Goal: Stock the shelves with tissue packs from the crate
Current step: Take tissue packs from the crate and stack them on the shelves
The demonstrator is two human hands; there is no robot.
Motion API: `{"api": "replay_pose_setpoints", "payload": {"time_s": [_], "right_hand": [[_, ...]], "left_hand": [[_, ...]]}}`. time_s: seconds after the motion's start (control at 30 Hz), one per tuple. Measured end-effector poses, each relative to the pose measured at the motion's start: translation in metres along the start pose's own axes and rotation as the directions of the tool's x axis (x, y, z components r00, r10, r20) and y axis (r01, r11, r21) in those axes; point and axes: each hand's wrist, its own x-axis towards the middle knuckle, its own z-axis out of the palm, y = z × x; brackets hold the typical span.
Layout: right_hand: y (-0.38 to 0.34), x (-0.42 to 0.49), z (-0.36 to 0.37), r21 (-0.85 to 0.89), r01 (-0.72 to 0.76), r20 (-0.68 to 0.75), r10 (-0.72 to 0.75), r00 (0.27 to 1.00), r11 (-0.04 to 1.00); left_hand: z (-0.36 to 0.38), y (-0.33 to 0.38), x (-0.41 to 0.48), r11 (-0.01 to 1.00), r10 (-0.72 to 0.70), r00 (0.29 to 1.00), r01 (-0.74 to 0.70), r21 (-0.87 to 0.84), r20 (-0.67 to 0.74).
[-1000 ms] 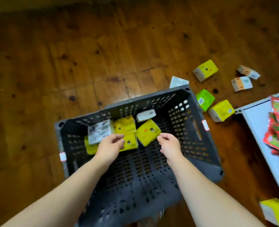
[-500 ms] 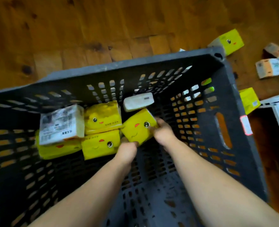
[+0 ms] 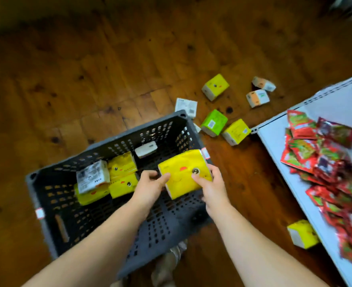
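Other packs (image 3: 121,168) are left in the crate (image 3: 47,195). Above its right side, a yellow tissue pack (image 3: 181,168) is pinched at one edge by the left hand (image 3: 150,186) and clasped by the curled right hand (image 3: 213,187). It could be dropped short of the shelf (image 3: 274,146) if gripped unevenly.

The floor (image 3: 88,90) bears crate (image 3: 164,222) and tissue packs (image 3: 215,87); the shelf (image 3: 284,162), red packets (image 3: 320,154).

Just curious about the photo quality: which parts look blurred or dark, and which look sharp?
Head view: the red packets on the shelf smear with motion blur; the floor darkens and softens toward the top left corner; the yellow pack, held by the left hand and right hand, is sharpest and evenly lit.
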Motion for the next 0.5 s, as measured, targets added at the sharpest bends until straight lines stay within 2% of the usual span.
{"api": "replay_pose_setpoints", "payload": {"time_s": [0.17, 0.3, 0.4, 0.5], "right_hand": [[-0.064, -0.078, -0.062, 0.181, 0.12, -0.121, -0.099, 0.988, 0.976], [-0.1, -0.126, -0.12, 0.276, 0.21, -0.158, -0.172, 0.972, 0.938], [-0.116, -0.147, -0.17, 0.338, 0.258, -0.119, -0.231, 0.966, 0.905], [-0.119, -0.153, -0.215, 0.32, 0.285, -0.114, -0.262, 0.958, 0.903]], "left_hand": [[0.025, 0.067, -0.091, 0.991, 0.039, 0.977, -0.065, 0.117, 0.211], [0.067, 0.11, -0.142, 0.949, 0.133, 0.956, -0.199, 0.244, 0.262], [0.115, 0.136, -0.17, 0.918, 0.193, 0.903, -0.305, 0.253, 0.384], [0.165, 0.145, -0.191, 0.902, 0.181, 0.836, -0.351, 0.252, 0.518]]}}
